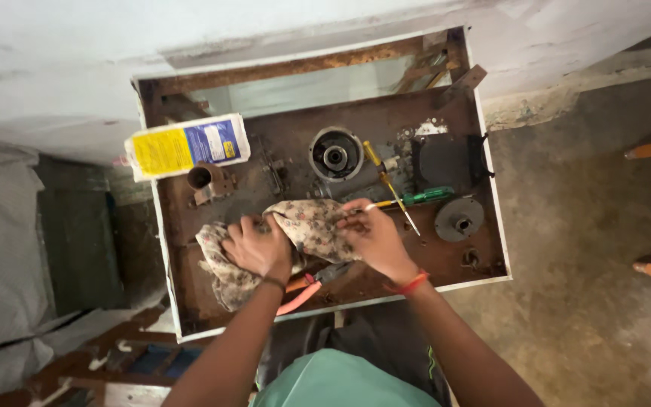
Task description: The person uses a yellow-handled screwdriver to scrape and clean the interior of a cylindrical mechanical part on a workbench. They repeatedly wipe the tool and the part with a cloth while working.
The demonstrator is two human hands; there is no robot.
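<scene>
A rusty, white-edged metal tray (491, 226) is sitting on the floor, holding a clutter of parts. At its far left corner a yellow and blue bottle (186, 145) is lying on its side across the rim; what is inside it cannot be told. Just near of it a short brown pipe stub (200, 178) is standing with its mouth open and dark. Towards the middle, a round grey housing (335, 154) is showing a hollow centre with a hub in it.

The left hand (259, 249) is pressing down on a patterned cloth (307, 226), fingers curled and gripping it. The right hand (373, 235) is pinching the cloth's right end, fingers closed narrowly on the fabric. Whatever is lying under the cloth is hidden.

A yellow-handled screwdriver (389, 185) and a green-handled one (425, 197) are lying crossed, just right of the right hand. Red-handled pliers (307, 290) are partly covered by the wrists.
</scene>
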